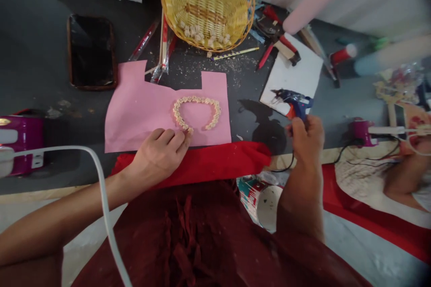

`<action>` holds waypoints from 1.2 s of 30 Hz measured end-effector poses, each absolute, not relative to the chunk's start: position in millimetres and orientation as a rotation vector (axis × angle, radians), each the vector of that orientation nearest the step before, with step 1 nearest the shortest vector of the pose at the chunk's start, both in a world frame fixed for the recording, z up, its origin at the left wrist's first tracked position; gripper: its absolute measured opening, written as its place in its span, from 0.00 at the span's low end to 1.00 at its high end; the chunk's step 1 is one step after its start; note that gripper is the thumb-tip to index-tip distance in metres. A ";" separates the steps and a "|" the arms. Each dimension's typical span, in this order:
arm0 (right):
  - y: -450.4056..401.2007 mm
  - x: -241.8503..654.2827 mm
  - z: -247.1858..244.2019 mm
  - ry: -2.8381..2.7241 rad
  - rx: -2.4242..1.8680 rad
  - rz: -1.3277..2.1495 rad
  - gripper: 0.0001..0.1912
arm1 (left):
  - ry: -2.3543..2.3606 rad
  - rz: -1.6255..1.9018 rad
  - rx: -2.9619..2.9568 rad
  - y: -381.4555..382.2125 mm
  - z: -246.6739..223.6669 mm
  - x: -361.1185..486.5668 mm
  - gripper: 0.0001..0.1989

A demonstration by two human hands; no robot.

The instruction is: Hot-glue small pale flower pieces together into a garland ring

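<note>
My left hand (163, 150) pinches one end of a curved headband (197, 99) covered in small cream flower-like pieces. The headband lies in a horseshoe shape on a pink sheet (134, 107), its open side facing me. Off to the right, my right hand (306, 134) is wrapped round the handle of a blue glue gun (299, 101) with an orange trigger. Its nozzle points left, above a white board (292, 76). A folded red cloth (215, 161) lies along the table edge below the pink sheet.
A yellow wicker basket (208, 4) holding small pale pieces stands at the back. Pliers (283, 45), a pencil (235, 54) and a phone (91, 51) lie around. A white cable (101, 179) arcs across the left. Another person's arm (407, 179) is at far right.
</note>
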State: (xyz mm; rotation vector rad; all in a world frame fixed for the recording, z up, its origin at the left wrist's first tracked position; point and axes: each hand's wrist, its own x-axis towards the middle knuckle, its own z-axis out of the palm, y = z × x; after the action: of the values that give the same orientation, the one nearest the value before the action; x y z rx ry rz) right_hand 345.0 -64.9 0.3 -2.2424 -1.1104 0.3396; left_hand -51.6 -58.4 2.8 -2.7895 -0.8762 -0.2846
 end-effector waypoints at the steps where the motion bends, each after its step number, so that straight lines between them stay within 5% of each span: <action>1: -65.5 342.7 1.5 -1.049 -2.113 0.426 0.16 | -0.874 -0.285 -2.791 -58.6 2.9 -51.6 0.17; 4: -64.0 331.1 11.0 -0.918 -1.750 0.734 0.22 | -0.867 -0.283 -2.792 -59.4 2.9 -51.4 0.17; 17: -37.1 251.9 60.6 -1.571 -1.388 1.529 0.14 | -0.901 -0.297 -2.787 -60.0 4.4 -50.3 0.15; 36: -3.3 218.0 71.1 -2.170 -1.378 1.608 0.16 | -0.939 -0.338 -2.870 -60.9 -0.7 -51.7 0.09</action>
State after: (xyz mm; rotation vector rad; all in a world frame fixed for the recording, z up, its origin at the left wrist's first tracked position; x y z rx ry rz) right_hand 218.0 -3.3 71.1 -1.3777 -2.1702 1.6083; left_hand -51.7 -60.9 -0.7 -2.8698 -0.9391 -0.3376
